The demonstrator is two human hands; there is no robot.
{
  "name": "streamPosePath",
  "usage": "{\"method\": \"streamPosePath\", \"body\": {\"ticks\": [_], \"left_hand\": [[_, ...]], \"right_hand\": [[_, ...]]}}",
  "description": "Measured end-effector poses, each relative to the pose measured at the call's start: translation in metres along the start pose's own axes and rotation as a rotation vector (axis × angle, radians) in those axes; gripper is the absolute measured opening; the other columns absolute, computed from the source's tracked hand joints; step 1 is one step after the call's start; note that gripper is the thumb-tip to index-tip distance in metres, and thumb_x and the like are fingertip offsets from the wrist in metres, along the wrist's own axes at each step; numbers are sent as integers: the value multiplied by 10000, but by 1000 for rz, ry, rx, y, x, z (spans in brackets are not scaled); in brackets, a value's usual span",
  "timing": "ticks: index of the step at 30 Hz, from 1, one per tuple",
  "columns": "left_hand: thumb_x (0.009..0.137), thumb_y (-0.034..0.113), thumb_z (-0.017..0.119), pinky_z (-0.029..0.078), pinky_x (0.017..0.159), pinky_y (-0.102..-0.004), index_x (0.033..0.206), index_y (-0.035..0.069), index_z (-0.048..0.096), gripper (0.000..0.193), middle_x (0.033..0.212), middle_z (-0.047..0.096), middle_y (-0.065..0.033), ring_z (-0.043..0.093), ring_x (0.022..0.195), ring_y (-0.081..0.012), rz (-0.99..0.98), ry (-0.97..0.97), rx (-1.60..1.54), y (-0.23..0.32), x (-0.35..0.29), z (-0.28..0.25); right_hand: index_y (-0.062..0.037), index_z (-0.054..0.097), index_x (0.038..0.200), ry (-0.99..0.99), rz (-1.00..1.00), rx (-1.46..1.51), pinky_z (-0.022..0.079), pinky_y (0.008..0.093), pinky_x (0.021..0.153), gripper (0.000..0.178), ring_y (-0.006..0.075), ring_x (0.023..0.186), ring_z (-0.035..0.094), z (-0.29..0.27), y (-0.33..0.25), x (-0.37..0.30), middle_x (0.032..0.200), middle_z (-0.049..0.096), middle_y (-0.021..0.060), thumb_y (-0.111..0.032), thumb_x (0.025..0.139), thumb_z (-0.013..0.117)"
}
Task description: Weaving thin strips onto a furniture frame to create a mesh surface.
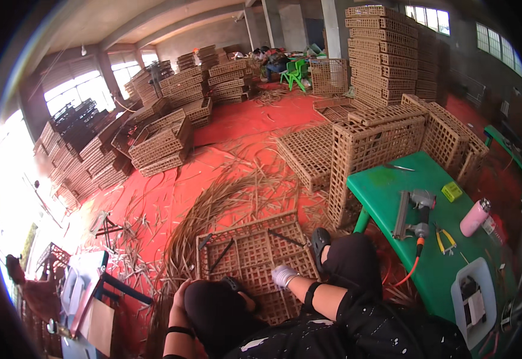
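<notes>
A shallow woven lattice tray [246, 242] of brown strips lies on the floor between my feet, with dark bars along its corners. My right hand [284, 276], in a pale glove, is over the tray's lattice towards its right side. Its fingers look curled in; what they hold, if anything, is too small to make out. Beside my left knee is my left hand [180, 294], close to a long bundle of loose brown strips [183, 239]. The knee hides most of its fingers. Both my arms wear black bands.
On my right a green table [386, 176] bears a nail gun [417, 214] with a red hose, yellow pliers [445, 239], a pink bottle [475, 218] and a grey bin [473, 299]. Woven crates [383, 60] are stacked beyond. Strip scraps litter the red floor [231, 128]. People sit far back.
</notes>
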State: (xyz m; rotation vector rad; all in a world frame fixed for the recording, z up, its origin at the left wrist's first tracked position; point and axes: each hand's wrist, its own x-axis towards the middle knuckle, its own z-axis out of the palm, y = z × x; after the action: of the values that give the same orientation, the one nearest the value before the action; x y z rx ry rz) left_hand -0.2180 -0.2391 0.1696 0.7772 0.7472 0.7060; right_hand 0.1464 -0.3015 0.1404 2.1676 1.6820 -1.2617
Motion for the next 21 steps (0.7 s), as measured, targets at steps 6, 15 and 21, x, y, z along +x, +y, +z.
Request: {"method": "streamPosePath", "body": {"ticks": [6, 15, 21], "left_hand": [[889, 281, 536, 463, 902, -329, 1098, -14, 626, 372, 1041, 661, -100, 617, 962, -229, 201, 299, 42, 2, -31, -24], [920, 349, 372, 360, 1034, -384, 1255, -19, 521, 519, 1244, 563, -147, 513, 1165, -267, 440, 333, 309, 39, -200, 30], [921, 357, 379, 390, 984, -350, 1173, -18, 575, 493, 1146, 609, -125, 554, 1071, -235, 460, 522, 473, 26, -191, -16]], "right_hand": [[-53, 680, 1062, 130, -56, -21, 537, 415, 812, 282, 278, 968, 655, -6, 28, 19, 1039, 681, 119, -203, 823, 658], [-76, 705, 1006, 84, -176, -360, 554, 458, 728, 183, 285, 963, 648, -18, 44, 32, 1070, 672, 88, -134, 839, 659], [-40, 680, 939, 184, 117, 1005, 554, 406, 612, 263, 258, 788, 656, -5, 47, 10, 895, 672, 86, -256, 915, 531]]}}
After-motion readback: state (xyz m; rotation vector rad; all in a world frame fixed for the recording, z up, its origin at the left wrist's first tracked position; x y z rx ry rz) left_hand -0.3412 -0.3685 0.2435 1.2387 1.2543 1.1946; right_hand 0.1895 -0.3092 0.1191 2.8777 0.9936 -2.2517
